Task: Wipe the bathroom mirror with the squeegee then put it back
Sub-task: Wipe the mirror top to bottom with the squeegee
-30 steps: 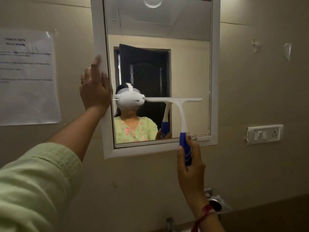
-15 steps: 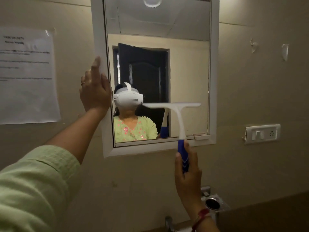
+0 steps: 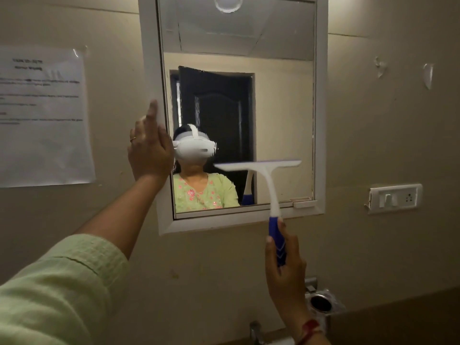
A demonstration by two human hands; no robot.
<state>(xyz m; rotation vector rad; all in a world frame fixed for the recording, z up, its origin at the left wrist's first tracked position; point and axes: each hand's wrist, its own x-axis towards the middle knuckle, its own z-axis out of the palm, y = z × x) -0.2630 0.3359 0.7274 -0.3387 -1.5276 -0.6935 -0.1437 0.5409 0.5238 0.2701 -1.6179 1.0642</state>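
Observation:
A white-framed mirror (image 3: 320,120) hangs on the beige wall. My right hand (image 3: 283,275) grips the blue handle of a white squeegee (image 3: 267,180). Its blade lies level across the lower right part of the glass, a little above the bottom frame. My left hand (image 3: 149,148) presses flat against the mirror's left frame, fingers straight and pointing up. The glass reflects a person with a white headset and a green top.
A printed sheet (image 3: 42,115) is taped to the wall at the left. A white switch plate (image 3: 395,198) sits right of the mirror. Below it are a metal holder (image 3: 322,303) and a tap (image 3: 256,331) at the bottom edge.
The squeegee blade has slid down the glass from headset height toward the bottom frame, and my right hand has dropped with it. My left hand has stayed on the frame.

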